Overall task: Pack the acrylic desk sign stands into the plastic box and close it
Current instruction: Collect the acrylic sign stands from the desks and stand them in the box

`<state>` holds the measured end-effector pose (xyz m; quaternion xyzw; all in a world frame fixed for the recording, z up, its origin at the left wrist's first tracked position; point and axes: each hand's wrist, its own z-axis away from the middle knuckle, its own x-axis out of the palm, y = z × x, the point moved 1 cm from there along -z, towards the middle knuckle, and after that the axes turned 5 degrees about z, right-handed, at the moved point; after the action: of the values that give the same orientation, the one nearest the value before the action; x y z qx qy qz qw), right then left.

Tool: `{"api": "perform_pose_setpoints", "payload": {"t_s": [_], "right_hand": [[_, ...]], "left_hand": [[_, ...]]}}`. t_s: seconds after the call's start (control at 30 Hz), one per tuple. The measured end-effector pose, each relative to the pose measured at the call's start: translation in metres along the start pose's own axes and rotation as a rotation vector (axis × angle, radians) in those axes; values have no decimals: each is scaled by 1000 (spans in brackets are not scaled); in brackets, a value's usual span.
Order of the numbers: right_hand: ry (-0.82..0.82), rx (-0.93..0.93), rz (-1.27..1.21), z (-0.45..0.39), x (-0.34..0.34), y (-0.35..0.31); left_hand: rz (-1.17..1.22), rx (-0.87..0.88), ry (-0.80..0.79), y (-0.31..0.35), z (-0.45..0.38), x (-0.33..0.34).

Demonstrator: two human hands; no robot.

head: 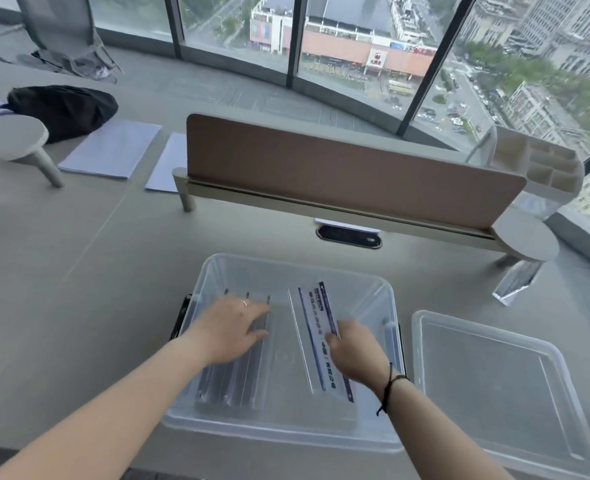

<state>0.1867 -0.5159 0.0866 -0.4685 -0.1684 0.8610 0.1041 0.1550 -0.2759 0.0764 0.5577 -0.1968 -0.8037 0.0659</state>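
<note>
the sign stand [318, 336] with the printed card lies inside the clear plastic box [366, 434], its long side running from the near edge toward the far edge, leaning slightly left at the far end. the right hand [354, 351] grips its near right edge, fingers curled around it. the left hand [229, 329] rests flat, fingers spread, on a row of stands [229, 386] packed along the box's left side, pointing the same way. the box sits on a grey desk [79, 265] by tall windows, a brown divider [338, 168] behind it. the lid [494, 382] lies just right of the box. another stand [517, 280] sits further right.
</note>
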Motion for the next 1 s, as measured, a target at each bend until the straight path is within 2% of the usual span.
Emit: {"api": "perform_pose_setpoints", "payload": {"t_s": [0.17, 0.3, 0.67, 0.77, 1.0], "right_hand": [[-44, 166, -118, -15, 41, 10], [-44, 255, -159, -25, 62, 9], [-268, 266, -564, -26, 83, 5], [-310, 226, -539, -23, 91, -3], [-292, 135, -468, -28, 101, -21]], "left_hand": [[-90, -21, -86, -17, 0, 29], [-65, -101, -160, -20, 1, 49], [120, -164, -185, -22, 0, 53], [124, -174, -175, -21, -1, 53], [132, -178, -171, -20, -1, 52]]}}
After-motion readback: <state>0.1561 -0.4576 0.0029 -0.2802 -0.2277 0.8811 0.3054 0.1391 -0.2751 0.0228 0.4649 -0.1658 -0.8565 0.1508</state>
